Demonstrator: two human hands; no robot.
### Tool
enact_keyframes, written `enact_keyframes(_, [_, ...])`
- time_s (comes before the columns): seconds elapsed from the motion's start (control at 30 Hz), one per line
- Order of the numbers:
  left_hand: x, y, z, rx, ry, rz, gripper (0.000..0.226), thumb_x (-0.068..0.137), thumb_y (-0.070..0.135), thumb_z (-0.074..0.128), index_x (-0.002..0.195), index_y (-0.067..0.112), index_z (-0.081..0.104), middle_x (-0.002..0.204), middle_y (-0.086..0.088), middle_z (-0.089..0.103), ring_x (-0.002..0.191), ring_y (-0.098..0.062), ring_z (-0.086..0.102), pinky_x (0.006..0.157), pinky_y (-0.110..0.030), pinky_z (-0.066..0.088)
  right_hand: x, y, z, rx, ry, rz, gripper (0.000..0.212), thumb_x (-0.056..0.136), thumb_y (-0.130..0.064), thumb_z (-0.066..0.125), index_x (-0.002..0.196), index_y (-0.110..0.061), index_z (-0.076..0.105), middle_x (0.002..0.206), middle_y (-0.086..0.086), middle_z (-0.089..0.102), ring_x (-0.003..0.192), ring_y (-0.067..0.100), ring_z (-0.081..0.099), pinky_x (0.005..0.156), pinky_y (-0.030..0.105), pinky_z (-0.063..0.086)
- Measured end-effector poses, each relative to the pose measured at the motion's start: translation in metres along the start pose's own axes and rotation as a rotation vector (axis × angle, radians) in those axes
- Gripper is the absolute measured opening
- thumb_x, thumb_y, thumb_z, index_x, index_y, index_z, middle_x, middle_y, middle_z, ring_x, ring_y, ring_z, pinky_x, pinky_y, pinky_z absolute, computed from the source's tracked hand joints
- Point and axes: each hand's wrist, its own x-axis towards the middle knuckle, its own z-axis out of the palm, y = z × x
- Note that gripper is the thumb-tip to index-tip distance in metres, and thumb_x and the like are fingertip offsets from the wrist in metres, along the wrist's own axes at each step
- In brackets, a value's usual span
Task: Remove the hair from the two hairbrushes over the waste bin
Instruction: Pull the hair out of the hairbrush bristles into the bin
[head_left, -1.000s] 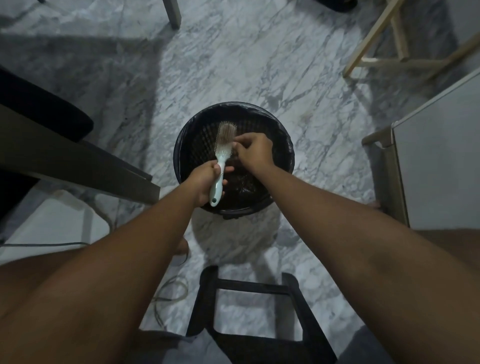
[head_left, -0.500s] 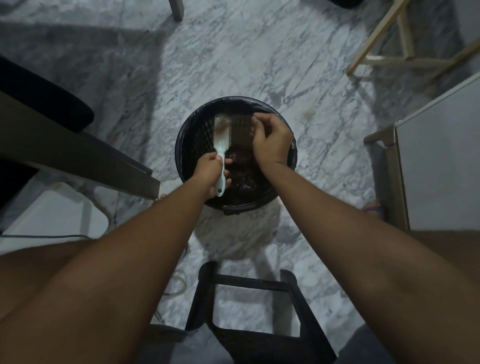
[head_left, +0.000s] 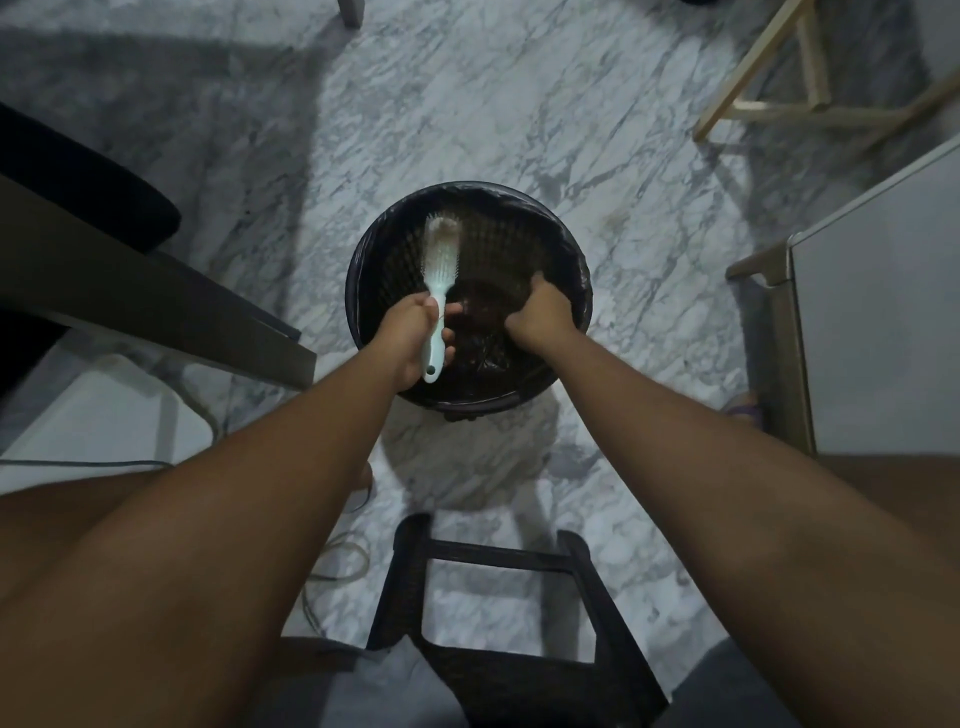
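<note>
A pale green hairbrush (head_left: 440, 270) is held over the round black waste bin (head_left: 574, 249), bristle head pointing away from me, with some light hair still on its far end. My left hand (head_left: 415, 335) is shut on its handle. My right hand (head_left: 543, 312) is lowered inside the bin at its right side, fingers curled down toward the dark bag; whether it holds hair cannot be made out. Only one hairbrush is in view.
The bin stands on a marble floor. A black stool (head_left: 498, 623) is close in front of me. A dark table edge (head_left: 156, 296) lies at left, a white cabinet (head_left: 878, 322) at right, wooden legs (head_left: 769, 78) at the far right, and a cable (head_left: 332, 561) on the floor.
My right hand pulled away from the brush head and dropped down into the right side of the bin. The brush stayed over the bin in my left hand.
</note>
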Motion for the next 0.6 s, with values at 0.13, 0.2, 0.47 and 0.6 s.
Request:
enact_keyframes(0.13, [0.0, -0.006, 0.002, 0.028, -0.078, 0.007, 0.026, 0.106, 0.016, 0.036, 0.128, 0.016, 0.051, 0.114, -0.001, 0.065, 0.063, -0.014, 0.048, 0.05, -0.026, 0.041, 0.0, -0.015, 0.01, 0.282, 0.155, -0.238, 0.072, 0.094, -0.023, 0.06, 0.155, -0.024, 0.022, 0.139, 0.009, 0.055, 0.119, 0.019, 0.059, 0.097, 0.023, 0.043])
enact_keyframes(0.2, [-0.001, -0.009, 0.002, 0.047, -0.114, 0.008, 0.028, 0.106, 0.017, 0.037, 0.131, 0.017, 0.05, 0.114, 0.0, 0.066, 0.063, -0.013, 0.048, 0.05, -0.027, 0.042, 0.003, -0.022, 0.01, 0.363, 0.166, -0.26, 0.068, 0.093, -0.029, 0.064, 0.152, -0.025, 0.031, 0.134, 0.005, 0.059, 0.108, 0.012, 0.064, 0.091, 0.018, 0.044])
enact_keyframes(0.47, [-0.001, -0.011, 0.006, -0.038, -0.119, -0.017, 0.027, 0.106, 0.017, 0.036, 0.13, 0.013, 0.049, 0.116, -0.003, 0.065, 0.063, -0.014, 0.049, 0.052, -0.029, 0.045, 0.008, -0.018, 0.011, 0.422, 0.371, -0.33, 0.009, 0.089, -0.016, 0.068, 0.092, -0.01, 0.075, 0.085, 0.001, 0.075, 0.075, 0.007, 0.067, 0.073, 0.013, 0.053])
enact_keyframes(0.6, [0.002, -0.01, 0.007, -0.101, -0.041, -0.014, 0.031, 0.106, 0.016, 0.034, 0.131, 0.004, 0.05, 0.101, -0.004, 0.061, 0.059, -0.012, 0.045, 0.048, -0.025, 0.043, 0.009, -0.008, 0.013, 0.514, 0.477, -0.354, 0.007, 0.09, -0.016, 0.064, 0.085, -0.012, 0.068, 0.076, 0.001, 0.071, 0.069, 0.016, 0.068, 0.067, 0.033, 0.059])
